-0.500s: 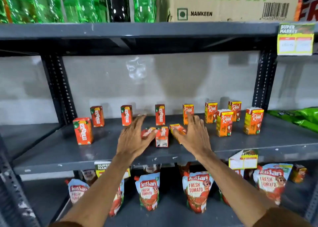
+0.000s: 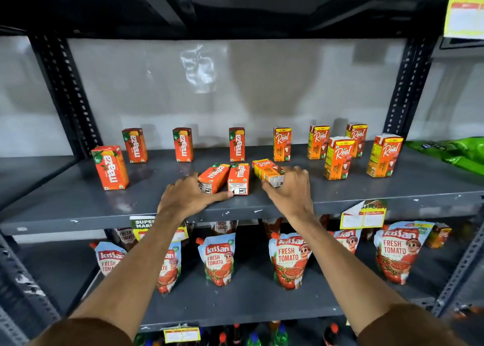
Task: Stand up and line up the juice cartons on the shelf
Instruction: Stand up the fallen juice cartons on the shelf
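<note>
Left hand (image 2: pixel 189 195) grips fallen Maaza carton (image 2: pixel 215 177); right hand (image 2: pixel 291 188) grips fallen Real carton (image 2: pixel 267 171).

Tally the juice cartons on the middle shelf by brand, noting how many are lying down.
Maaza cartons: 6, with 2 lying down
Real cartons: 6, with 1 lying down
Total: 12 cartons, 3 lying down

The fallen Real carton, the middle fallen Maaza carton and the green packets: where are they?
Fallen Real carton (image 2: pixel 266 171), head view, its upward side.
Middle fallen Maaza carton (image 2: pixel 238 176), head view, orange top face.
Green packets (image 2: pixel 457 152), head view, wrapper's middle.
</note>
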{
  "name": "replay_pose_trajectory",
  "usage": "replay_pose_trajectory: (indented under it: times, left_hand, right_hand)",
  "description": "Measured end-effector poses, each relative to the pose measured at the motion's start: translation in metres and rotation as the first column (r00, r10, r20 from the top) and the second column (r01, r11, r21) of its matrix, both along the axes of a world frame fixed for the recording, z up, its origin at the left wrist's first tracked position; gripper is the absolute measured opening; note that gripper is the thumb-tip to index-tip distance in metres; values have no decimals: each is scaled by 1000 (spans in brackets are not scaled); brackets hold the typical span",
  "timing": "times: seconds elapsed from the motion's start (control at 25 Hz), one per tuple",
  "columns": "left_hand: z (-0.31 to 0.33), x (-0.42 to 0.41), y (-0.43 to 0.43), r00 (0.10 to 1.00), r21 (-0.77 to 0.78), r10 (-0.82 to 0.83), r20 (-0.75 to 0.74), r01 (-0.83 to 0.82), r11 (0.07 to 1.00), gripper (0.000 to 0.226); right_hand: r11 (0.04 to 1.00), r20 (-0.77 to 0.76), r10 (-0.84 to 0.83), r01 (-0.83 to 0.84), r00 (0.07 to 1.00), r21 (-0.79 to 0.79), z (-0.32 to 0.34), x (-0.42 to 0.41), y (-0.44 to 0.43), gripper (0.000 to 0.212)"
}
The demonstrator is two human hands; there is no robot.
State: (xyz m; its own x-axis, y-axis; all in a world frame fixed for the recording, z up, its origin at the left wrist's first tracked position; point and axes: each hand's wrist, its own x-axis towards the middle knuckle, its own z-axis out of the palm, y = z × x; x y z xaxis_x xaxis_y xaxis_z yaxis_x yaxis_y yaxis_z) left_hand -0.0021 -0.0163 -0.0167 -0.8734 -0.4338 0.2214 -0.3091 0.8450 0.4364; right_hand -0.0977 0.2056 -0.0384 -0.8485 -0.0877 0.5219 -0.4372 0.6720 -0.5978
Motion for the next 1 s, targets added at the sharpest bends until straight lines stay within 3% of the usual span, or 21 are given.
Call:
replay_pose_trajectory:
  times: [0.12, 0.24, 0.4, 0.52, 0.64, 0.8, 1.0]
  left_hand:
    - [-1, -1, 0, 1000, 5, 3, -4, -3, 1000, 108]
    - [-4, -5, -3, 1000, -29, 8, -13, -9, 1000, 110]
    - [-5, -7, -3, 1000, -30, -11, -16, 11, 999, 111]
    - [-4, -7, -3, 1000, -36, -5, 10, 5, 999, 112]
    - [-4, -6, -3, 1000, -36, 3, 15, -2, 999, 113]
    - [-2, -4, -1, 1000, -24, -10, -13, 10, 1000, 113]
    - [-1, -3, 0, 1000, -39, 6, -15, -7, 999, 111]
  right_hand:
    - [979, -115, -23, -1, 993, -203, 11, 22, 5, 48]
    - [926, -332, -55, -76, 942, -369, 32, 45, 6, 56]
    - [857, -602, -169, -185, 780, -482, 58, 74, 10, 54]
    - [842, -685, -209, -228, 698, -489, 68, 92, 14, 54]
    - [835, -679, -221, -225, 700, -503, 68, 96, 15, 55]
    - [836, -607, -187, -199, 772, -512, 55, 81, 16, 55]
    - [872, -310, -100, -66, 946, -485, 30, 44, 23, 54]
